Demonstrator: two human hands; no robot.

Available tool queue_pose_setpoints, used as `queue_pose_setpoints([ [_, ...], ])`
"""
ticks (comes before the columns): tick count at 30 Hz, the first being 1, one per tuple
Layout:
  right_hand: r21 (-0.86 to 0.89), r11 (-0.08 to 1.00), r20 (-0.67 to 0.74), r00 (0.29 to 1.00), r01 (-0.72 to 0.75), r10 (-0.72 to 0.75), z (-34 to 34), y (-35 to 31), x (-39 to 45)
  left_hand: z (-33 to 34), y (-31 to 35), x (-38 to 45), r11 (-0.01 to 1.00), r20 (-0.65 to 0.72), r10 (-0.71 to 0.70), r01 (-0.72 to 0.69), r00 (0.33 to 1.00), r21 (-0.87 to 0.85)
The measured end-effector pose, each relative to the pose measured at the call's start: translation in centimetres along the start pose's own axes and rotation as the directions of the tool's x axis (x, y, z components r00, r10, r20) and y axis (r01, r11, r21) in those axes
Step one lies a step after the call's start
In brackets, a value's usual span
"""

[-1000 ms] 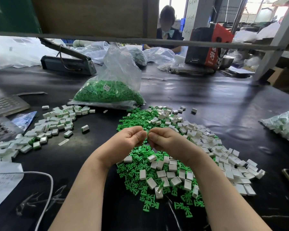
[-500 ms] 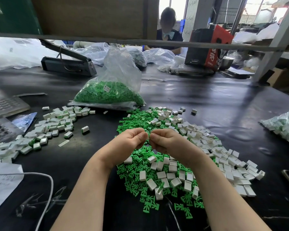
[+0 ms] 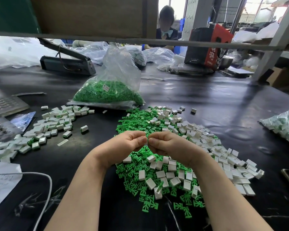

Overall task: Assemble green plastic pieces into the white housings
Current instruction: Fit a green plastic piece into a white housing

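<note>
Black worktable: spans your whole view, glossy, carrying everything below.

Clear bag of green pieces: far centre, upright and slumped, beyond both your hands.

Mixed pile, centre to right: loose green plastic pieces with empty white housings strewn over and beside them. It lies directly beneath and around your hands, so stock is within reach of either hand; the housings lie thicker toward your right.

Finished pile: far left, white housings showing green at one end, well apart from the working pile.

Your left hand: fingers curled, thumb and forefinger pinched together at the tip, facing right. What it grips is hidden.

Your right hand: curled likewise, pinching leftward, tips almost touching those of the left.

Item between the fingertips: a sliver of green shows there, just above the pile. You appear to be pressing a green piece into a housing; the joining axis runs left to right between your hands. Whether it is seated, you cannot tell.
</note>
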State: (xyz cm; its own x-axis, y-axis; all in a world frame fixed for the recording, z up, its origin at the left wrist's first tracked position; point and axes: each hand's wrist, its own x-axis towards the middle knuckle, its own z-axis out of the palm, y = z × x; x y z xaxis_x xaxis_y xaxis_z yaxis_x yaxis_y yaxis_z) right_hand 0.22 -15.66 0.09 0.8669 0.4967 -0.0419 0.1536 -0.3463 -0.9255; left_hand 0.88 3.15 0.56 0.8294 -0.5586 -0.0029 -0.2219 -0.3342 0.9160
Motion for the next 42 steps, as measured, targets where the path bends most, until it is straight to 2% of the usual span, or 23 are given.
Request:
queue_pose_setpoints([
  [10,-0.030,0.999,0.008,1.000,-0.013,0.013,-0.01,0.07,-0.08,-0.03,-0.17,0.00,0.999,-0.002,-0.039,0.039,0.999,-0.019],
  [16,0.039,0.999,-0.083,0.996,-0.011,0.015,-0.11,0.10,0.09,0.00,-0.03,0.08,0.998,-0.072,0.001,-0.006,0.997,-0.056],
  [22,-0.024,0.999,-0.142,0.989,-0.036,0.032,-0.09,-0.11,0.12,0.02,-0.08,0.12,0.998,-0.107,-0.012,0.005,0.994,-0.066],
  [29,0.175,0.984,-0.083,0.995,-0.043,0.058,0.17,-0.57,-0.18,0.65,0.34,0.31,0.994,-0.139,-0.040,0.024,0.990,-0.111],
  [34,0.154,0.987,-0.048,0.997,-0.047,0.055,0.05,-0.64,-0.27,0.68,0.54,0.36,0.998,-0.141,-0.019,0.010,0.990,-0.068],
  [39,0.252,0.967,-0.025,0.999,-0.030,0.037,-0.06,-0.22,-0.31,0.53,0.36,0.38,0.994,-0.084,-0.033,0.024,0.996,-0.105],
  [42,0.220,0.974,0.000,0.999,-0.042,0.043,0.06,-0.02,-0.14,0.44,0.31,0.31,0.994,-0.041,-0.055,0.051,0.998,-0.100],
])
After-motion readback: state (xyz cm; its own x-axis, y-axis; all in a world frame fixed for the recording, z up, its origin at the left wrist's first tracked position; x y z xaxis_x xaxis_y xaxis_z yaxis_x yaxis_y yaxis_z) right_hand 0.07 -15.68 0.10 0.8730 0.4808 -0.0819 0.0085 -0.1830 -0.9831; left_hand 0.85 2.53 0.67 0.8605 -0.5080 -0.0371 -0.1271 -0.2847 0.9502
